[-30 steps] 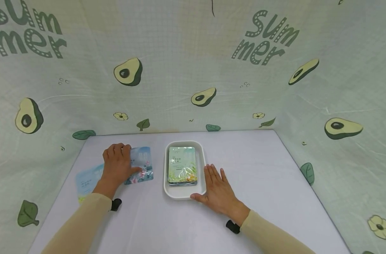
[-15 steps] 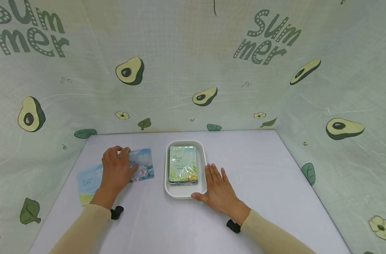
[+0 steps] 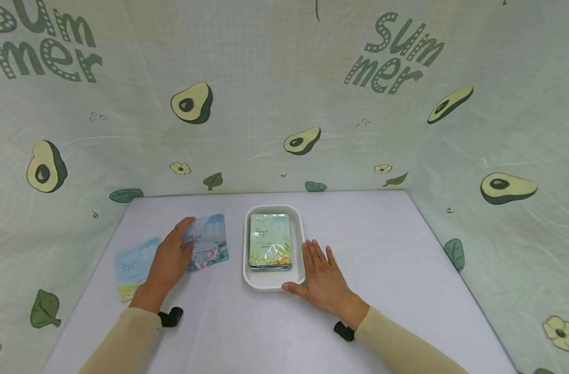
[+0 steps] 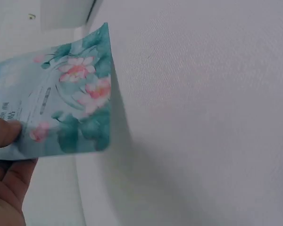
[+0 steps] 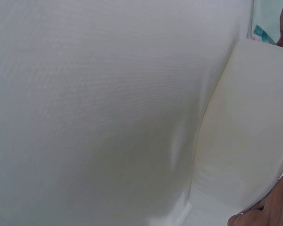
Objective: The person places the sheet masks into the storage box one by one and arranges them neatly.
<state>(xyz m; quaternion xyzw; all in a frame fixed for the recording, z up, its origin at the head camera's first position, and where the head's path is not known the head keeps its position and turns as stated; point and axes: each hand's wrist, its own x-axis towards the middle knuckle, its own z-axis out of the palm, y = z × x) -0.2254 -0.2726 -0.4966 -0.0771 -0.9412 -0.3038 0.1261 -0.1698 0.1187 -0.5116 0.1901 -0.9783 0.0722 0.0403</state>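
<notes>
My left hand (image 3: 168,262) pinches a blue sheet mask packet (image 3: 211,241) with pink lotus flowers by its left side. In the left wrist view the thumb lies over the packet (image 4: 75,103) and the fingers are beneath it, with a shadow on the table below. To the right, a white tray (image 3: 265,283) holds a small stack of packets, a green floral packet (image 3: 269,241) on top. My right hand (image 3: 322,283) rests with straight fingers along the tray's right rim, thumb at the near right corner. The right wrist view shows the tray's wall (image 5: 245,127) close to the fingers.
A light blue packet (image 3: 132,267) with a yellow-green lower edge lies on the table at the left, partly behind my left hand. The white table (image 3: 382,249) ends at a hanging avocado-print cloth (image 3: 247,104) behind and at both sides.
My left hand has gone from spread over the blue sheet mask packet to gripping its left side, and the packet has lifted and tilted. The right hand and tray have stayed put.
</notes>
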